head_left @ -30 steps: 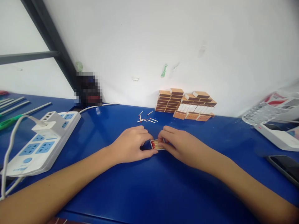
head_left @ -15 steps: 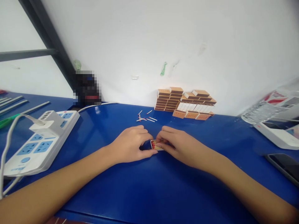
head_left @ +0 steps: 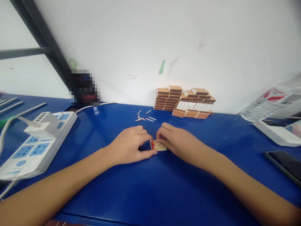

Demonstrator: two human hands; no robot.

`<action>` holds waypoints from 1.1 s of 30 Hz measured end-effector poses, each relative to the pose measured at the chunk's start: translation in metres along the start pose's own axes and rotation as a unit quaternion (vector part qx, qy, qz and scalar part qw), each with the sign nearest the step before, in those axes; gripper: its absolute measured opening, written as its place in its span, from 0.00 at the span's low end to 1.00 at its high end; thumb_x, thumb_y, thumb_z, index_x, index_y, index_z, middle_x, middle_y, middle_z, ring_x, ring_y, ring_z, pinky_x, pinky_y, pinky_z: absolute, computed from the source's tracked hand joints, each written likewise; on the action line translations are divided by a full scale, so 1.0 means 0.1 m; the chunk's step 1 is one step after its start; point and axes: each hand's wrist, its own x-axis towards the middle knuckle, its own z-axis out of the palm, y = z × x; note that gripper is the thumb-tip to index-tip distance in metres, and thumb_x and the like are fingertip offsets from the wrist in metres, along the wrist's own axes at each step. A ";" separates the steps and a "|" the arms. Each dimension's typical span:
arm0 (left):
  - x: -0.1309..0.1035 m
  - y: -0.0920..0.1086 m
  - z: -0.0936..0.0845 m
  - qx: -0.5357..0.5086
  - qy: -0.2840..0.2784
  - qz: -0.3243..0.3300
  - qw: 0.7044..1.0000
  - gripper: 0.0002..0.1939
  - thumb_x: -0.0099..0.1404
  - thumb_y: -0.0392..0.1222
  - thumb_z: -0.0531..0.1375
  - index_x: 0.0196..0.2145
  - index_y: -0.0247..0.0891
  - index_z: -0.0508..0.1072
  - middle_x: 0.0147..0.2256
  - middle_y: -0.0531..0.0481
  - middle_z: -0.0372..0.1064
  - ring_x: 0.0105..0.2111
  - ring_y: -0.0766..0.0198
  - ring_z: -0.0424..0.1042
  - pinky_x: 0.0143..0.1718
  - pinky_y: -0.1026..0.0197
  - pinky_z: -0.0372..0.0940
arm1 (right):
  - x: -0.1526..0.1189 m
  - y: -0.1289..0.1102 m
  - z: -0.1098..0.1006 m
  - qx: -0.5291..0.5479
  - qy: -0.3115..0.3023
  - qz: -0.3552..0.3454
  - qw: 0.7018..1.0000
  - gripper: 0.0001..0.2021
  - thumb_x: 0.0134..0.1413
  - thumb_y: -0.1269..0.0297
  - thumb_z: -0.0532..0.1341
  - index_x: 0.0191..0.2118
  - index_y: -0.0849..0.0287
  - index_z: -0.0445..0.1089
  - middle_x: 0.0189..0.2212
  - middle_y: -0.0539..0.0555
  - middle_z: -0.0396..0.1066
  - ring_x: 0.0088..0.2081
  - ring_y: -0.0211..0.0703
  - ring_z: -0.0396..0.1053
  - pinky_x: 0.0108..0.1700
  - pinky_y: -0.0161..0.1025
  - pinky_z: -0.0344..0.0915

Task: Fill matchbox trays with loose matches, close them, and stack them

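Note:
A small matchbox tray (head_left: 161, 149), filled with red-headed matches (head_left: 158, 145), lies on the blue table between my hands. My left hand (head_left: 131, 145) steadies its left end, forefinger at the far corner and thumb at the near one. The fingers of my right hand (head_left: 176, 139) are pinched together over the tray's far side, against the matches; what is between those fingertips is hidden. Beyond my hands, several loose matches (head_left: 150, 119) are scattered on the table.
Stacked matchboxes (head_left: 168, 99) stand by the wall, with more piled beside them (head_left: 197, 106). On the left lies a white power strip (head_left: 42, 149) with a plugged-in adapter. A plastic bottle (head_left: 256, 108), a white device (head_left: 275, 133) and a phone (head_left: 284, 164) are on the right.
My right hand's fingers have drawn back a little toward the tray's far side, so more of the matches shows. My left hand keeps its place at the tray. The view has shifted slightly.

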 end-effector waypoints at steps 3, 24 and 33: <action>0.00 0.00 0.00 0.003 -0.003 -0.006 1.000 0.17 0.69 0.54 0.65 0.31 0.37 0.73 0.27 0.53 0.66 0.31 0.63 0.65 0.33 0.59 0.60 | -0.02 0.01 0.00 -0.003 -0.001 -0.020 1.000 0.06 0.73 0.68 0.55 0.42 0.58 0.69 0.41 0.54 0.68 0.32 0.39 0.68 0.34 0.37 0.61; -0.01 0.00 0.00 0.008 0.001 -0.001 1.000 0.17 0.69 0.55 0.64 0.35 0.37 0.76 0.28 0.52 0.68 0.32 0.62 0.66 0.33 0.60 0.60 | -0.10 0.02 -0.03 0.057 -0.016 -0.011 0.998 0.07 0.73 0.64 0.56 0.40 0.56 0.69 0.40 0.51 0.68 0.33 0.38 0.67 0.34 0.38 0.61; 0.00 0.00 0.00 0.012 0.009 0.006 1.000 0.18 0.69 0.54 0.64 0.29 0.38 0.71 0.27 0.53 0.66 0.31 0.63 0.65 0.32 0.60 0.59 | -0.10 0.01 0.02 0.048 0.007 -0.036 0.998 0.08 0.73 0.66 0.54 0.44 0.57 0.71 0.40 0.53 0.67 0.32 0.39 0.66 0.34 0.38 0.60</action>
